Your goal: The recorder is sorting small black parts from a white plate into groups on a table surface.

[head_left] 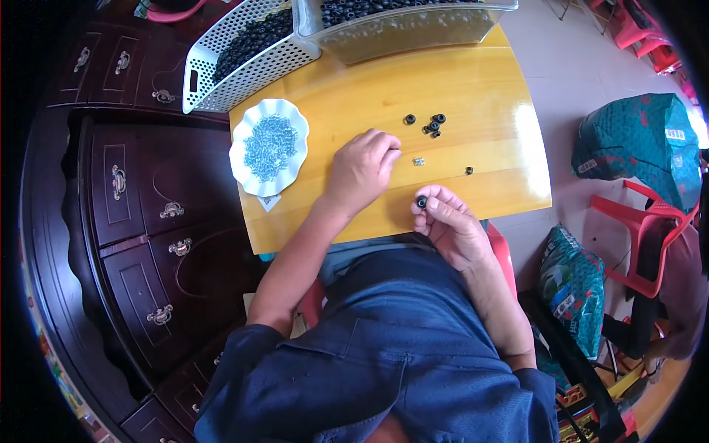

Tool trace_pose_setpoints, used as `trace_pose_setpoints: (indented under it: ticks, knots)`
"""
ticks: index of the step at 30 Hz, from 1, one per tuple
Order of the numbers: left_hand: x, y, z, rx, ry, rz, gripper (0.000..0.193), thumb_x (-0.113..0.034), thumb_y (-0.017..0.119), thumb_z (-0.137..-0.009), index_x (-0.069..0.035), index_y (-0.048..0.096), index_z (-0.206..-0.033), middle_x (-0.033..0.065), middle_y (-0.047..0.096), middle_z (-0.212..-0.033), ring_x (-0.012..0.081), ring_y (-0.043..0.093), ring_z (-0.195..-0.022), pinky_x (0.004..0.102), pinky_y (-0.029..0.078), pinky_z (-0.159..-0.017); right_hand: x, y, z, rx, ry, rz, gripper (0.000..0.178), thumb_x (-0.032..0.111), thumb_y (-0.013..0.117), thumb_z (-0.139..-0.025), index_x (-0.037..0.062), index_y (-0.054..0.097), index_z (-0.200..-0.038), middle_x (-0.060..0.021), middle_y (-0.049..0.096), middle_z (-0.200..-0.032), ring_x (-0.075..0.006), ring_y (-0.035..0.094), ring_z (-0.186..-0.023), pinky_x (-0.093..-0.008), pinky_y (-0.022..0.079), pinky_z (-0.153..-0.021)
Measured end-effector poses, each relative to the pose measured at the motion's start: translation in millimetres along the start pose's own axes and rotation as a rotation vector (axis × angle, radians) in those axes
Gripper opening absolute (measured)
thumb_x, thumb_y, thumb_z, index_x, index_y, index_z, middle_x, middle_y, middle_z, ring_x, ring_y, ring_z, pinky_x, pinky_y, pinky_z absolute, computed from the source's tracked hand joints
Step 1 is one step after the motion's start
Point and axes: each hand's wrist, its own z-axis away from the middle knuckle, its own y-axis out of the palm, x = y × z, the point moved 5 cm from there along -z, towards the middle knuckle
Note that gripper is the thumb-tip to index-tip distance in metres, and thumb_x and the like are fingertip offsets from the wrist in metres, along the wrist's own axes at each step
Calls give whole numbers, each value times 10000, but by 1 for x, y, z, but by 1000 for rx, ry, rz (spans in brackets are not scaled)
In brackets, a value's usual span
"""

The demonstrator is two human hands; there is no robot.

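My right hand [452,223] pinches a small black ring-shaped part [422,201] between thumb and fingers, just over the table's near edge. To its left, my left hand [365,166] is closed above the tabletop, fingertips together; whatever they hold, if anything, is hidden. Beyond the hands lies a loose cluster of small black round parts [434,126], with a single black ring [410,119] beside it. Between the hands and the cluster sits a little heap of shiny metal bits [419,161]. One more black part [469,170] lies alone to the right.
A white scalloped plate [238,151] of small clear or silvery pieces stands left on the yellow table [354,96]. At the back are a white perforated basket [255,77] and a clear bin [413,37], both full of black parts. Green sacks [628,144] and a red stool [635,244] stand right, near another person.
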Motion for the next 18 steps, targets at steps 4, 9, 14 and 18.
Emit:
trace_pose_setpoints:
  ticks: [4,9,14,18]
  knots:
    - [-2,-15,14,-23,-192,399,57,-34,696,-863,-26,666,-911,98,688,-849,204,692,-758,308,551,-682,3,-1,-1,15,-13,-41,224,184,654,-958,32,614,-1118,-65,664,-962,-121,633,-801,-267,531,-773]
    - [-24,-33,29,-8,-134,529,120,45,726,-824,11,672,-925,48,710,-828,101,658,-741,248,539,-699,-3,-1,-3,-23,-17,-32,237,185,655,-958,33,606,-1133,-57,661,-951,-126,636,-794,-274,539,-768]
    - [-46,-37,29,29,-68,556,135,34,761,-794,-3,677,-894,66,690,-792,129,653,-700,262,521,-643,0,-2,-1,-21,-33,-41,237,188,653,-963,34,604,-1135,-48,659,-950,-123,639,-796,-274,542,-771]
    - [-53,-36,28,-10,42,536,146,11,788,-775,-14,675,-865,73,656,-749,162,629,-638,289,488,-565,1,2,-1,5,-42,-63,233,178,655,-963,32,602,-1136,-43,658,-949,-116,641,-796,-273,544,-773]
